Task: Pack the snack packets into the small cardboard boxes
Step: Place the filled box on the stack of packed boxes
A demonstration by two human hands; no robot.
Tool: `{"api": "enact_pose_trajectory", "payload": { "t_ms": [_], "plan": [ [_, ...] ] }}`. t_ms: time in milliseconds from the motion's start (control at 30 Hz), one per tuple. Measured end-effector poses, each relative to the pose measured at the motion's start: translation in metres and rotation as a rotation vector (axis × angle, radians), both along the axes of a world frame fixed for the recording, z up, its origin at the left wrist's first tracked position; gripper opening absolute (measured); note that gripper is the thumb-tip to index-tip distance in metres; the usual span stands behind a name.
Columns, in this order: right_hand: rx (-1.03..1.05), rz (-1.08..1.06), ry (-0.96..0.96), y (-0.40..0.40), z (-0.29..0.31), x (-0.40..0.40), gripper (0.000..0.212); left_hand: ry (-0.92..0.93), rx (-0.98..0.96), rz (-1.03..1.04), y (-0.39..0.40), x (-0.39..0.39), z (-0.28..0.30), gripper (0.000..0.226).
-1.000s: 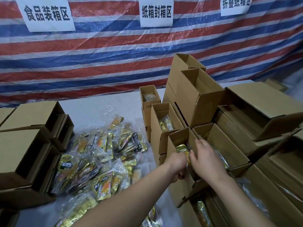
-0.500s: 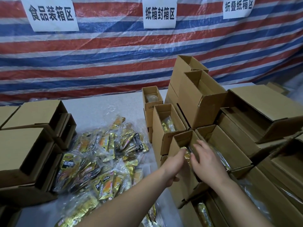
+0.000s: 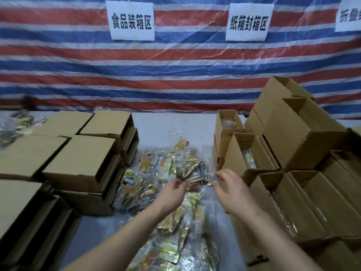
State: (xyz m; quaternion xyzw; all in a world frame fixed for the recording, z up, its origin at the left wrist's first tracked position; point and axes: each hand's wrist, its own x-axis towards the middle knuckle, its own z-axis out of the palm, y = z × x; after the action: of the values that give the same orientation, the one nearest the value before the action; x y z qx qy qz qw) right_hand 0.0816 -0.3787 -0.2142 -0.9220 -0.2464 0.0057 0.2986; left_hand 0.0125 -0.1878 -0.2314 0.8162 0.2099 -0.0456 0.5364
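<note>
Packets [image 3: 168,169] heaped mid-table, scattered, pointing every way, no shared long axis. Open cardboard boxes [image 3: 252,153] stacked right, mouths up, long sides running near to far; closed boxes [image 3: 82,159] left. Left hand [image 3: 172,194] over the pile, fingertips touching a dark packet [image 3: 183,175], pinch unclear through blur. Right hand [image 3: 230,189] loosely spread, fingers curved, holding nothing, between pile and right boxes.

Your third paper sign [image 3: 349,18] is cut off by the right edge. The dark items [image 3: 13,124] at the desk's far left corner are too blurred to identify. Print on the snack packets [image 3: 166,173] is illegible, and the contents of the open boxes [image 3: 248,153] are barely visible.
</note>
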Motion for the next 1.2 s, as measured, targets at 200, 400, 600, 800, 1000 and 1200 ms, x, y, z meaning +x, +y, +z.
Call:
{"api": "enact_pose_trajectory", "payload": {
  "t_ms": [200, 400, 600, 800, 1000, 1200],
  "plan": [
    [-0.010, 0.100, 0.109, 0.058, -0.014, -0.003, 0.032, -0.019, 0.241, 0.074, 0.062, -0.021, -0.022, 0.021],
    [-0.044, 0.155, 0.126, 0.098, -0.015, -0.001, 0.030, -0.219, 0.940, 0.203, 0.147, -0.022, -0.008, 0.034],
    [-0.076, 0.237, 0.147, 0.147, -0.002, -0.004, 0.042, 0.224, 1.118, 0.185, 0.224, -0.023, -0.007, 0.085],
    [-0.105, 0.318, 0.162, 0.173, -0.002, -0.015, 0.044, 0.361, 1.060, 0.153, 0.232, -0.027, -0.022, 0.076],
    [-0.122, 0.307, 0.152, 0.168, 0.004, -0.015, 0.044, 0.284, 1.124, 0.151, 0.203, -0.034, 0.011, 0.064],
    [0.049, 0.233, 0.089, 0.159, 0.036, -0.008, 0.052, -0.023, 0.895, 0.218, 0.176, -0.068, 0.074, 0.033]
  ]
}}
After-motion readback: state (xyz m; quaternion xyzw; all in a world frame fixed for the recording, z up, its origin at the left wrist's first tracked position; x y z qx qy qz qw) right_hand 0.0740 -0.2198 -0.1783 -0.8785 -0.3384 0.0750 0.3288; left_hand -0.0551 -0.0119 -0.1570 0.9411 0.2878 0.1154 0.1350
